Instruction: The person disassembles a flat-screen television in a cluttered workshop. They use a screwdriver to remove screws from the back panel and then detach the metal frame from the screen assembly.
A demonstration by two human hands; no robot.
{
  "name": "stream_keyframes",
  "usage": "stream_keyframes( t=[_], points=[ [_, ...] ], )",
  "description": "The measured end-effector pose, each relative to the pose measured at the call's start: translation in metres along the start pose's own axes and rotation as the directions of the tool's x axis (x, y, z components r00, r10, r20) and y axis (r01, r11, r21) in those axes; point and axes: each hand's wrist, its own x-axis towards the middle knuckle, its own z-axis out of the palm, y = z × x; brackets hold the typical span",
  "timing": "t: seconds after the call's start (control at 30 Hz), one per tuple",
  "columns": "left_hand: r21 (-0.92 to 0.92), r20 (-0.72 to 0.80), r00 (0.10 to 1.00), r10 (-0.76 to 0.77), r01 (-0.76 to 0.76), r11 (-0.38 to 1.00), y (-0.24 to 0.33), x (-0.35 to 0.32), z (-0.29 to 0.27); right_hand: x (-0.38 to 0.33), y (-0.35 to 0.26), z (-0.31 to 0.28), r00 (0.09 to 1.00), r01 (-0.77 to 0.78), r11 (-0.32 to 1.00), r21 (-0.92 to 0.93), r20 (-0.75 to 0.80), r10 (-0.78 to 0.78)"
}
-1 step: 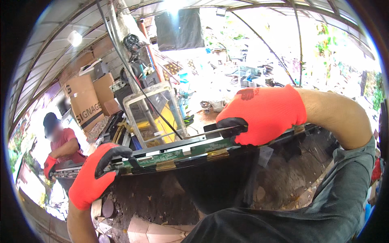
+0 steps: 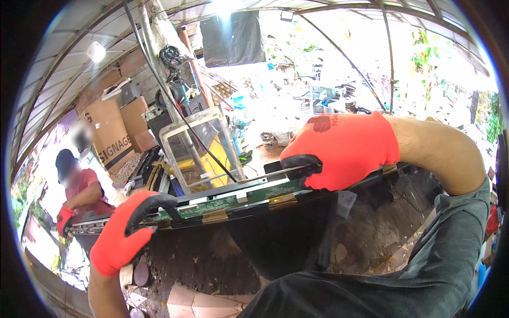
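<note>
Fingers of both gloved hands clamp the panel; a clear case stands behind.

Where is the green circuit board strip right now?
In the head view the green circuit board strip runs along the top edge of the dark panel, centre frame, between the left hand and the right hand.

1. Worn on the head, left of a side-by-side fisheye pair.
2. Facing forward and down, close over a dark panel.
3. Upright, unmirrored; edges bending toward the rim.
</note>
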Motion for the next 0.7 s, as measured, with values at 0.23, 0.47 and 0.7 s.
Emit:
stream_keyframes(
  t=[0.23, 0.47, 0.7],
  points=[
    [0.367, 0.066, 0.986, 0.15, -0.164, 0.916, 0.026, 0.038, 0.031, -0.009, -0.01, 0.0, 0.996, -0.077, 0.996, 0.047, -0.028, 0.079],
    [0.195, 0.089, 0.996, 0.007, -0.025, 0.98, 0.023, 0.046, 0.031, -0.044, 0.005, -0.03, 0.888, -0.391, 0.92, -0.01, 0.258, 0.38],
    [0.201, 0.103, 0.994, -0.018, -0.003, 0.98, 0.021, 0.046, 0.025, -0.062, 0.0, -0.011, 0.92, -0.388, 0.906, 0.171, 0.133, 0.369]
  ],
)
